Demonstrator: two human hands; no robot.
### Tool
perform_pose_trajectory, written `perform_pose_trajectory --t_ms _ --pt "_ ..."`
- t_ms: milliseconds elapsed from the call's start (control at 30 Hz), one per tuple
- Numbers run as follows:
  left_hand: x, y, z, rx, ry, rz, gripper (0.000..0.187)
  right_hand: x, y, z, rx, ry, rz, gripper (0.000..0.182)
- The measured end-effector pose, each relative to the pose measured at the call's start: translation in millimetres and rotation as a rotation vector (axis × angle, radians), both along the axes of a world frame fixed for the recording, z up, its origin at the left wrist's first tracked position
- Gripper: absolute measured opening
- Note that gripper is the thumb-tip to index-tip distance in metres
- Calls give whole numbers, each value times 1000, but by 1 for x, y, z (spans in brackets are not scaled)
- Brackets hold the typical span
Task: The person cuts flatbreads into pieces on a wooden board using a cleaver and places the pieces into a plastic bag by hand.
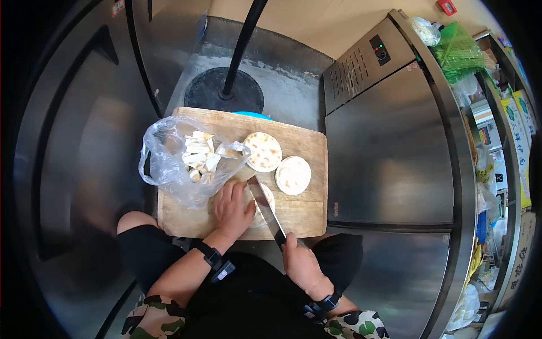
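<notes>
A round pale flatbread (pixel 270 196) lies near the front of a wooden cutting board (pixel 307 217), under the blade of a kitchen knife (pixel 266 204). My right hand (pixel 302 264) is closed around the knife's handle. Against the left side of that flatbread, my left hand (pixel 232 208) holds it down, its fingers bent and its thumb close to the blade. Two more spots of round flatbread sit behind: a browned one (pixel 262 152) and a small stack (pixel 293 175) to its right. A clear plastic bag (pixel 161 144) at the left contains several cut bread pieces (pixel 197 152).
The board rests just in front of my knees. Steel cabinet doors stand to the left (pixel 84 158) and right (pixel 395 152). Behind the board rises a black pole (pixel 240 51) on a round base (pixel 197 90). Packed shelves (pixel 497 169) line the far right.
</notes>
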State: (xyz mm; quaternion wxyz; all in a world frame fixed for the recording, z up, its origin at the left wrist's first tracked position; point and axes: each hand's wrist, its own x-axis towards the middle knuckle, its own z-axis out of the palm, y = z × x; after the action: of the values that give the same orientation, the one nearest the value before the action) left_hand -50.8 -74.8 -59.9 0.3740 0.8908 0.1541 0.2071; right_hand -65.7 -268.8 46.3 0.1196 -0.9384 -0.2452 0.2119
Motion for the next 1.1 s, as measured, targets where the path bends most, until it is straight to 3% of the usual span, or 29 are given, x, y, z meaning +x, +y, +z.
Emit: perform_pose_trajectory --t_ms 300,800,933,1100 --pt "3 3 -1 -1 65 -53 41 24 21 8 -144 251 -34 16" --pt "1 0 -6 56 12 -11 45 28 30 -16 -18 144 5 17" --pt "1 -3 -6 58 -8 11 49 22 12 7 -128 243 5 22" --pt "5 -5 -11 69 -44 -9 48 16 8 -10 -84 200 -3 23"
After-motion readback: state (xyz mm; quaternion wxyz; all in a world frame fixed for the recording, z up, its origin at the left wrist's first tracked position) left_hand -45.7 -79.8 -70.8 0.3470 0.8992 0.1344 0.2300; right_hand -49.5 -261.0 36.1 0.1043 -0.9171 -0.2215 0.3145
